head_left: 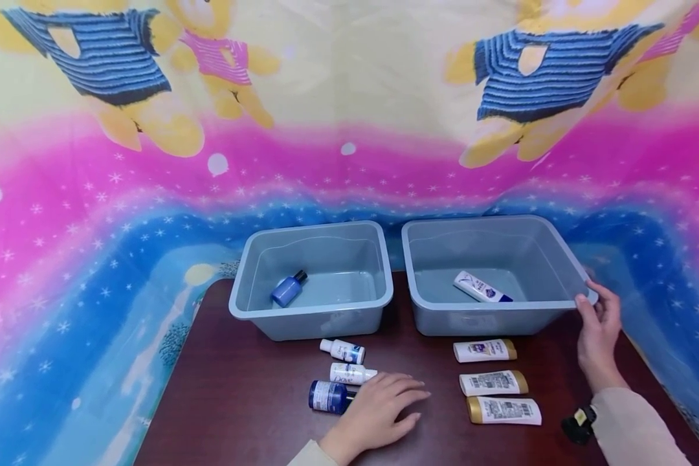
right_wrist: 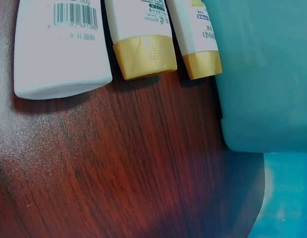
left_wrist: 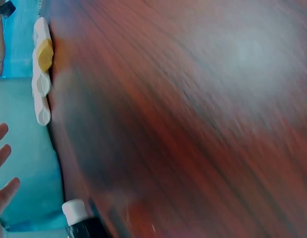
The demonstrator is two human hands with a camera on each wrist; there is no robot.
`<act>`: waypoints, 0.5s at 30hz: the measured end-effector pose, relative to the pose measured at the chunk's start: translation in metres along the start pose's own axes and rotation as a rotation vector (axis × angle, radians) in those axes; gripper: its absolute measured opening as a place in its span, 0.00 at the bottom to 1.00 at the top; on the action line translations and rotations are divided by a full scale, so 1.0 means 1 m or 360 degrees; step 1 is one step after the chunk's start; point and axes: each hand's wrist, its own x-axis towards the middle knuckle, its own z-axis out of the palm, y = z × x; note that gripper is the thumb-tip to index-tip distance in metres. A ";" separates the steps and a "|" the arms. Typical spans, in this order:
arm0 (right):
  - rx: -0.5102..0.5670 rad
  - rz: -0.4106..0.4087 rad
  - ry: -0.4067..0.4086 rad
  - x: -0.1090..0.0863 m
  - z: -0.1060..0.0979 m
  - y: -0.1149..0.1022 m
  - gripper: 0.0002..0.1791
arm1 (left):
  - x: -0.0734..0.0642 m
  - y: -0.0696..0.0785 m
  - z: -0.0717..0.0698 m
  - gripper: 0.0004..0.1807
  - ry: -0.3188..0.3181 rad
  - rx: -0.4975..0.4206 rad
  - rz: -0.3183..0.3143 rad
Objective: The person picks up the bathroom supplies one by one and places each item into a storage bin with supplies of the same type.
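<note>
My right hand (head_left: 601,336) grips the front right corner of the right grey plastic bin (head_left: 501,305), thumb and fingers at its rim. Inside that bin lies a white tube with a dark blue cap (head_left: 479,287). Low over the table, my left hand (head_left: 381,411) has its fingers spread, holding nothing. It partly covers a dark blue bottle (head_left: 328,396) and the end of a white Dove bottle (head_left: 349,373). A smaller white bottle (head_left: 345,351) lies just behind these. In the left wrist view, fingers (left_wrist: 6,191) show at the left edge.
The left grey bin (head_left: 314,310) holds a blue bottle with a black cap (head_left: 289,288). Three white bottles with gold caps lie before the right bin: one nearest it (head_left: 485,350), a middle one (head_left: 492,383) and a front one (head_left: 505,410). A patterned cloth (head_left: 338,162) hangs behind the table.
</note>
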 end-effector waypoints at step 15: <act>0.0169 -0.0064 0.0012 -0.004 0.007 0.002 0.18 | 0.030 0.040 0.028 0.20 -0.0098 -0.0057 -0.0085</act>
